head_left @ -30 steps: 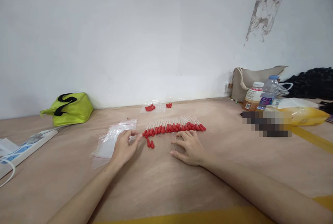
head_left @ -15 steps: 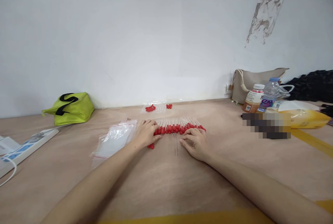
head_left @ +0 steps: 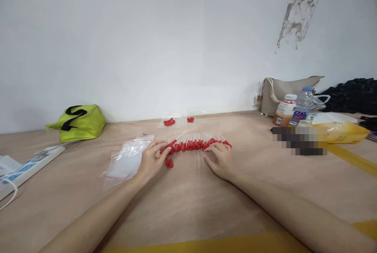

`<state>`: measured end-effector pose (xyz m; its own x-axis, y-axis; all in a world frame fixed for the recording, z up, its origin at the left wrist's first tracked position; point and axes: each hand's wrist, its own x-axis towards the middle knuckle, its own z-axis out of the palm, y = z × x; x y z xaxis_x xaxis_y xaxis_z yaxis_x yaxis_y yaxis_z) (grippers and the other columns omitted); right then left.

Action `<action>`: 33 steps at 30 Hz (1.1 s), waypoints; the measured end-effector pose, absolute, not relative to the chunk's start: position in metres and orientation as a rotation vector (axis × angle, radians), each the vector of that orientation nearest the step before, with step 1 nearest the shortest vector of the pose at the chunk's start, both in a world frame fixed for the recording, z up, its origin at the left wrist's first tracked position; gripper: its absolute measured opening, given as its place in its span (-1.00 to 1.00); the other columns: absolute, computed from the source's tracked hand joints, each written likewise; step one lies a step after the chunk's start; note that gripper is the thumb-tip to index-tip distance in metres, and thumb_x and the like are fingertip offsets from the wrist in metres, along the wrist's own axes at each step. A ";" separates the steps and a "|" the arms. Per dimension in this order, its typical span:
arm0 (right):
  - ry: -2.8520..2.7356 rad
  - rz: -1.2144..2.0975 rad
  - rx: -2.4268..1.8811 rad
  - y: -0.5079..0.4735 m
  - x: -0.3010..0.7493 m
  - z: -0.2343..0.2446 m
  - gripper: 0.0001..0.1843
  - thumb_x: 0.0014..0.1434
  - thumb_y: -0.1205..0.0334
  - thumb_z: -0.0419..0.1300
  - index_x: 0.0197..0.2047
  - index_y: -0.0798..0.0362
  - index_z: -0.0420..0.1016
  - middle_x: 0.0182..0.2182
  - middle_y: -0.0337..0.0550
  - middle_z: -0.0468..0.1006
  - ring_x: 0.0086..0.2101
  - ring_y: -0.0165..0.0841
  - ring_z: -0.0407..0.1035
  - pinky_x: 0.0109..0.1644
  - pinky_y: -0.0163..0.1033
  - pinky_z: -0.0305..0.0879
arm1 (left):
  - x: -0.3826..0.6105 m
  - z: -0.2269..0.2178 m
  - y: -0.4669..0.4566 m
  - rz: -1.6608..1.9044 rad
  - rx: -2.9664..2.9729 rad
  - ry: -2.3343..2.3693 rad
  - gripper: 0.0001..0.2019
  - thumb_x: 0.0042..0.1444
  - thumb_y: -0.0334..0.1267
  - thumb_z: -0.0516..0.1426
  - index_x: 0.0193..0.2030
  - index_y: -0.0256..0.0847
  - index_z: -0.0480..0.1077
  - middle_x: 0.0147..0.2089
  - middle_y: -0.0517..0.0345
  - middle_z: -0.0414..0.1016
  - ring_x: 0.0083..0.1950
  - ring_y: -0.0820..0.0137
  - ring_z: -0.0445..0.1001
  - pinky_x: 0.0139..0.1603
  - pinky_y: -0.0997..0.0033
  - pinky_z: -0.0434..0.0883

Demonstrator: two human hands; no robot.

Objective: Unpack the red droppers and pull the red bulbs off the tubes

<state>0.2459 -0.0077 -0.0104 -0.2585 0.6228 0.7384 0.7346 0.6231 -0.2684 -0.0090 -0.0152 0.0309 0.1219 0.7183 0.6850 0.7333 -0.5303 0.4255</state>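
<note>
A row of glass droppers with red rubber bulbs (head_left: 203, 143) lies across the wooden surface in front of me. My left hand (head_left: 153, 159) pinches one dropper by its red bulb at the row's left end and lifts it, tip pointing up and away. Two loose red bulbs (head_left: 169, 162) lie just right of that hand. My right hand (head_left: 219, 158) rests flat, fingers spread, with its fingertips on the right part of the row. Two bare glass tubes (head_left: 198, 163) lie between my hands.
A pile of clear zip bags (head_left: 126, 159) lies left of my left hand. More red bulbs on plastic (head_left: 175, 121) sit near the wall. A green bag (head_left: 78, 121) and a power strip (head_left: 26, 166) are at the left; bottles (head_left: 293, 110), a beige bag (head_left: 287, 90) and a yellow packet (head_left: 341, 131) at the right.
My left hand went from the zip bags to the row's left end, then drew back a little with one dropper pinched in it. My right hand slid forward onto the row.
</note>
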 end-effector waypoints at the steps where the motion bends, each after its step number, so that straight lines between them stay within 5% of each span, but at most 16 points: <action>1: -1.946 -0.175 -1.068 -0.008 0.246 -0.010 -0.74 0.09 0.11 0.08 -0.16 0.02 0.39 -0.22 -0.09 0.43 -0.16 -0.28 0.28 -0.07 -0.13 0.08 | -0.010 0.028 -0.021 -1.431 -2.389 -1.514 -0.77 0.10 -0.17 0.04 -0.22 -0.19 0.45 -0.18 0.08 0.42 -0.14 0.36 0.40 -0.09 0.36 0.35; 6: -2.005 -0.253 -0.917 -0.009 0.245 -0.010 -0.32 -0.03 -0.09 0.16 0.13 0.00 0.18 0.00 -0.01 0.30 -0.01 -0.17 0.17 0.04 -0.05 0.03 | -0.006 0.010 -0.037 -1.424 -2.595 -1.413 -0.81 0.11 -0.22 0.05 -0.21 -0.16 0.45 -0.19 0.07 0.44 -0.12 0.35 0.41 -0.08 0.28 0.37; 13: -2.178 -0.268 -0.757 -0.011 0.242 -0.011 -0.66 0.14 0.07 0.08 -0.01 -0.10 0.36 -0.28 -0.17 0.53 -0.07 -0.26 0.24 0.10 0.04 -0.17 | 0.000 -0.003 -0.037 -1.387 -2.734 -1.283 -0.80 0.13 -0.29 0.03 -0.15 -0.17 0.43 -0.17 0.04 0.43 -0.14 0.37 0.41 -0.11 0.29 0.40; 22: -2.208 -0.277 -0.717 -0.024 0.232 -0.009 -0.81 0.16 0.21 0.04 -0.28 -0.05 0.48 -0.53 -0.27 0.46 -0.32 -0.40 0.26 0.09 -0.02 -0.13 | 0.002 0.004 -0.042 -1.108 -2.681 -1.147 -0.67 0.08 -0.24 0.09 0.02 -0.11 0.33 -0.03 0.04 0.40 0.05 0.29 0.29 0.07 0.15 0.25; 33: -2.229 -0.315 -0.610 -0.029 0.229 -0.009 -0.84 0.14 0.25 0.06 -0.36 0.00 0.46 -0.55 -0.29 0.45 -0.36 -0.43 0.25 0.06 -0.05 -0.15 | 0.008 0.008 -0.047 -0.889 -2.659 -1.073 -0.87 0.14 -0.28 0.02 -0.34 -0.15 0.39 -0.32 0.20 0.47 -0.16 0.38 0.33 0.06 0.18 0.12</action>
<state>0.2285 -0.0285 -0.0088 -0.5748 0.3246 0.7512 0.5198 0.8538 0.0288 0.0079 -0.0474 0.0081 0.5714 0.5887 0.5718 0.6710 -0.7363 0.0875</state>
